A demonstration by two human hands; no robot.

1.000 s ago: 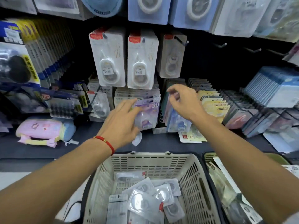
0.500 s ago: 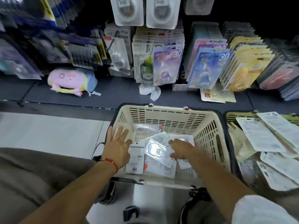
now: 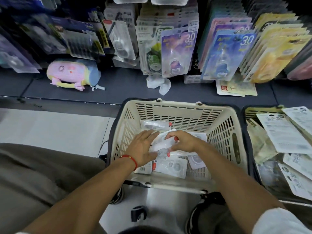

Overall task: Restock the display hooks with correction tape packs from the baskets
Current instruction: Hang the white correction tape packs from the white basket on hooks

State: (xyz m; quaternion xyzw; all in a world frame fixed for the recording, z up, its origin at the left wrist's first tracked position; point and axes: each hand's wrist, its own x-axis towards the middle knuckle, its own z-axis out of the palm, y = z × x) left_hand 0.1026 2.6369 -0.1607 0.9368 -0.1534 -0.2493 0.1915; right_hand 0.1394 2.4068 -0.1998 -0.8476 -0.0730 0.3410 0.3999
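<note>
Basket (image 3: 219, 115): near, centre, below the hooks.
Packs (image 3: 163, 143): loose heap inside, between both hands.
Right hand (image 3: 181, 141): curled, pinching top packs.
Left hand (image 3: 143, 147): fingers straight, steadying the heap.
Hooks: far, above.

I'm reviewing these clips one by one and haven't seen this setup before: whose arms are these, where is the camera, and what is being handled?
No machine here: a person wears a wide-angle camera on the head, looking down at their own bare arms. Both hands reach into a cream basket on the floor, before a stationery display. The left hand, with a red wrist cord, lies fairly flat against clear correction tape packs; the right hand curls round them. More packs lie loose in the basket. A second basket of packs stands to the right.
</note>
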